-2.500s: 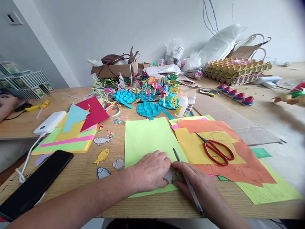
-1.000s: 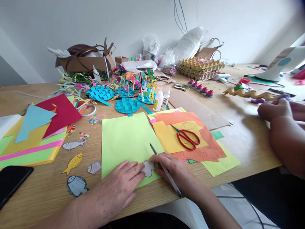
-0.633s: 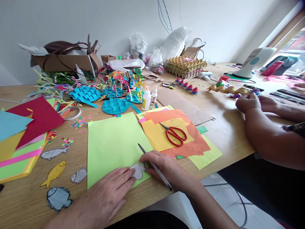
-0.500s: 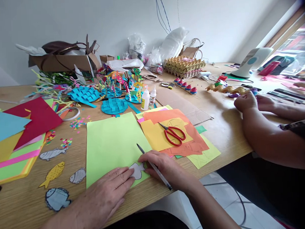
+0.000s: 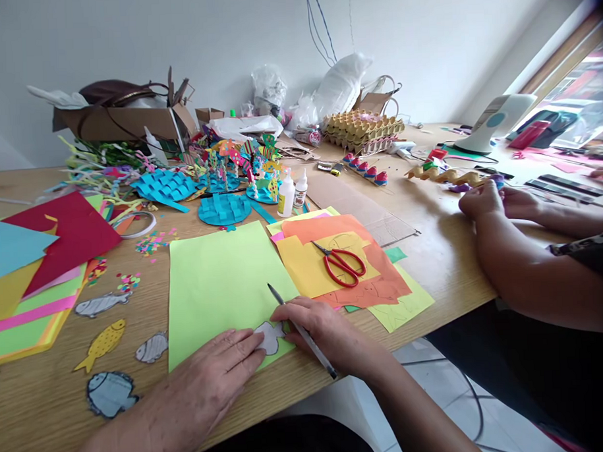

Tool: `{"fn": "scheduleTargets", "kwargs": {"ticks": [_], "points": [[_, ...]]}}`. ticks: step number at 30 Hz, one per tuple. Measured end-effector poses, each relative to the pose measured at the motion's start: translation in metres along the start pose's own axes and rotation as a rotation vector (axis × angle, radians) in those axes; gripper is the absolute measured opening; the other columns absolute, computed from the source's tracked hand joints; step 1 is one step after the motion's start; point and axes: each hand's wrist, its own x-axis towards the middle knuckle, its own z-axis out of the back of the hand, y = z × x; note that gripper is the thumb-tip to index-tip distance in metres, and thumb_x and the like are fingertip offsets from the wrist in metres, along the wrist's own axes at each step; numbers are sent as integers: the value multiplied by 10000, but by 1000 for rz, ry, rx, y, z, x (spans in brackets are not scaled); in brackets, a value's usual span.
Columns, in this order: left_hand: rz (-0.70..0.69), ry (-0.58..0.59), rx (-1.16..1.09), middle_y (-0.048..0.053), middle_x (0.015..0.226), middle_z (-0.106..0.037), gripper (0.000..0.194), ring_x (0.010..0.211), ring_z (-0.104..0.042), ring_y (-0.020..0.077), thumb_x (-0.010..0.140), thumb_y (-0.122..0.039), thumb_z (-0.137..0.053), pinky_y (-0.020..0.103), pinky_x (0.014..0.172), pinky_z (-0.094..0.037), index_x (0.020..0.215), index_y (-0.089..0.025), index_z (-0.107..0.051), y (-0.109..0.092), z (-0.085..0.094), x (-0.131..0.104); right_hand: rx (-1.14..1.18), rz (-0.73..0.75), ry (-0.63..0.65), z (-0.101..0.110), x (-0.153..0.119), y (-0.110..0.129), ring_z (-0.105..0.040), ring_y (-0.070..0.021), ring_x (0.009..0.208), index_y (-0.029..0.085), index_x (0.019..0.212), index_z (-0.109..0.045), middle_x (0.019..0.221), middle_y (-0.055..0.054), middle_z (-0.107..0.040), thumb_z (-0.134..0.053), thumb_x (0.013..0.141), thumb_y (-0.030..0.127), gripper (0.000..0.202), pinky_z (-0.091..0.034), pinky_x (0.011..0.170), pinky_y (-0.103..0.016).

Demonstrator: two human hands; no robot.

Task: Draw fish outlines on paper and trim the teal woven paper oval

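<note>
My left hand (image 5: 208, 381) lies flat, its fingers stretched over the lower edge of a light green sheet of paper (image 5: 224, 275). Its fingertips press on a small grey-white fish cut-out (image 5: 268, 339) with a dark outline. A pen (image 5: 313, 347) rests in my right hand (image 5: 325, 327), slanting up to the left across the fingers. The tips of that hand's lower fingers are at the fish's tail, partly hiding it. Red-handled scissors (image 5: 343, 264) lie on yellow and orange sheets (image 5: 303, 265) with pencilled fish shapes, just beyond my right hand.
Several paper fish (image 5: 111, 393) lie at left, below stacked coloured paper (image 5: 75, 247). Glue bottles (image 5: 286, 195), blue woven paper pieces (image 5: 224, 209) and egg trays (image 5: 362, 128) stand farther back. At right, another person's hands (image 5: 483, 200) hold a painted egg-carton strip (image 5: 448, 176).
The whole view shifts very slightly to the left. Both my hands, the pen and the fish cut-out keep nearly the same places on the green sheet.
</note>
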Motion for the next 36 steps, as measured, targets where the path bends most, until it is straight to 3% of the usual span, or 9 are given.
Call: {"fn": "scheduleTargets", "kwargs": {"ticks": [6,15,22,26,30,36], "points": [[6,-36,-47,52,1328,-513,466,1225,-454,200,841,-37,-397,359,1044,-379,1268,-197,-491,1,-9,-6,-41,-6,18,3,2,5,-580,-137,805,178,1039,-577,908,-31,-596,-503,819,44,268,-441,689,-199],[-110,-73,74,93,1276,-557,433,1160,-517,212,827,-13,-385,351,973,-451,1225,-121,-518,2,0,0,40,-29,41,6,2,3,-579,-143,809,188,1051,-571,921,-36,-603,-525,839,99,235,-441,693,-219],[-120,-41,86,82,1272,-562,429,1135,-539,221,817,-36,-398,361,931,-483,1208,-148,-534,3,4,1,166,-67,12,10,0,-3,-580,-136,763,197,1048,-568,885,-17,-622,-581,804,108,260,-447,663,-221],[-136,-9,93,90,1311,-522,463,1144,-536,232,798,-20,-385,384,925,-483,1218,-154,-526,5,4,-1,283,-65,-160,19,-5,-5,-592,-133,819,185,977,-581,920,-24,-639,-545,845,151,140,-460,719,-230],[-132,16,72,89,1341,-489,478,1174,-510,227,794,-21,-390,384,945,-468,1234,-159,-514,6,3,-2,293,-70,-307,20,-6,-5,-597,-117,748,186,869,-588,807,-3,-641,-551,849,169,45,-457,664,-206],[-130,9,75,92,1324,-509,486,1161,-522,238,797,-33,-396,411,944,-465,1254,-163,-497,6,1,-1,23,-57,-116,7,-3,-1,-587,-145,751,179,953,-585,861,-40,-627,-527,839,121,141,-444,645,-235]]}}
